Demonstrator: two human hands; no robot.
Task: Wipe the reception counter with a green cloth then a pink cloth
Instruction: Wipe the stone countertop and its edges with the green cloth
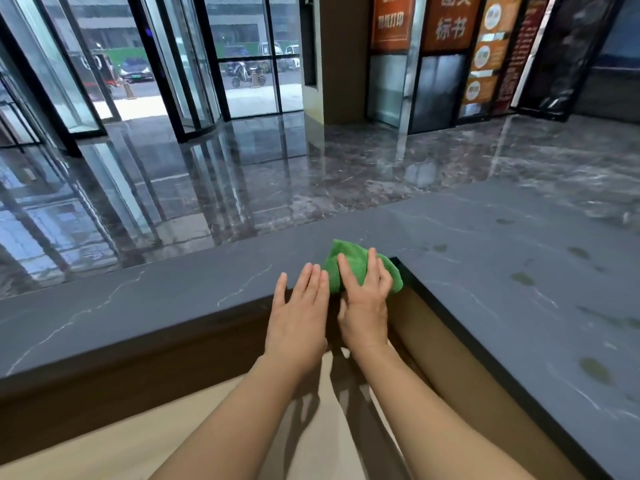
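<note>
Head view. Two bare forearms reach forward over a beige lower desk surface (104,445). Behind that is a brown wood panel (138,372) under the counter (173,299) top.

The counter is an L-shaped dark grey stone slab, matte, with thin white veins and a square edge. Its right leg carries dull oval smudges (594,370).

Left hand (299,317): flat, fingers straight and together, tips resting on the counter's near edge, holding nothing. Right hand (363,306): fingers spread and nearly straight, pressing down on the green cloth (358,266); can't tell where the thumb sits. The hands are just beside each other.

The green cloth is fuzzy microfibre, bunched to a rough triangle. It sits on the counter at the inner corner of the L, its right end overhanging the edge.

Beyond is a polished dark marble floor (311,161), highly reflective. Far left is a black-framed curved glass revolving door (194,64), middle a tan square pillar (341,57), right orange sign panels (393,22).
</note>
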